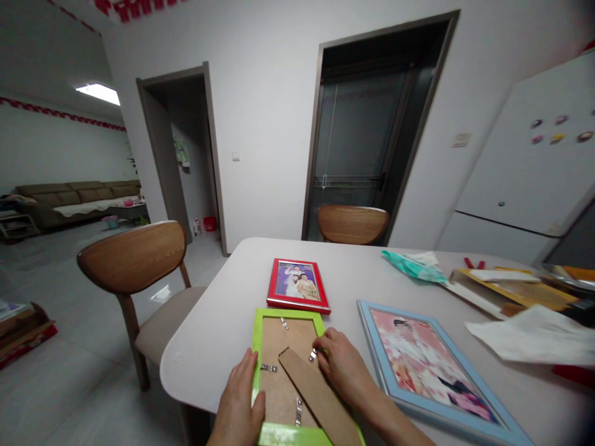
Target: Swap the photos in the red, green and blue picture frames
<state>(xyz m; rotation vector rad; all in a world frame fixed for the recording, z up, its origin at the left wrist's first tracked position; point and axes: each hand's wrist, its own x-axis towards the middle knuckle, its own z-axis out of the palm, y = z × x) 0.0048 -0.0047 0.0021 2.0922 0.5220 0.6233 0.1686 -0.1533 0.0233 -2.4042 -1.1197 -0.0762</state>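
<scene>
A green picture frame (257, 337) lies face down on the table, its brown backing board (279, 396) showing. Metal turn clips (268, 368) sit along the inner edges of the frame. A brown stand leg (316, 396) slants across the backing towards the lower right. My left hand (239, 396) grips the left side of the frame, fingers along the outer edge and thumb over the rim. At the right side, my right hand (341, 365) has its fingers closed on a metal clip (313, 355); its fingertips partly hide the clip.
A red picture frame (297, 286) lies just beyond, and a large blue picture frame (432, 365) lies to the right. Farther right are a teal packet (413, 266), a white sheet (534, 334) and cardboard pieces (515, 288). Wooden chairs (134, 257) stand around the table (209, 322).
</scene>
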